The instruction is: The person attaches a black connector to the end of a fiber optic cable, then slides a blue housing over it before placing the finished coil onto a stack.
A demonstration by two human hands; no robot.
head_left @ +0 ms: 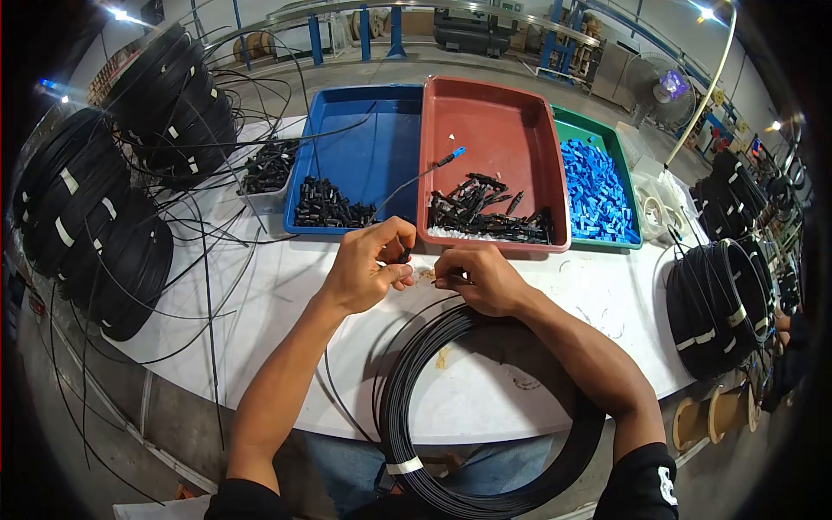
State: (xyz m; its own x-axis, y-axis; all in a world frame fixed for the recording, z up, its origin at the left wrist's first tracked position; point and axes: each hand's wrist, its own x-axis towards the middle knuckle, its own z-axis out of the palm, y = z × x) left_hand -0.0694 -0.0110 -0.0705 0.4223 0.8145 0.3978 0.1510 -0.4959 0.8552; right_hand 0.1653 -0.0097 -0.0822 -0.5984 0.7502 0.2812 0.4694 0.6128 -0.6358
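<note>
My left hand (368,267) is closed, thumb and fingers pinched on a small black plastic piece (405,256). From behind its fingers a thin cable (400,188) rises to a blue-tipped connector (452,156) over the red tray; where its lower end goes is hidden. Just to the right, my right hand (484,279) is closed in a pinch, and its fingers cover whatever is between them. Below both hands a large coil of black cable (400,390), bound with a white tape band (404,466), hangs over the table's front edge, partly under my right forearm.
Behind my hands stand a blue tray (360,117) with black parts, a red tray (485,113) with black connectors, and a green tray (620,143) with blue pieces. Cable coils (95,225) are stacked left, with loose strands across the white table (234,347). More coils (719,303) stand right.
</note>
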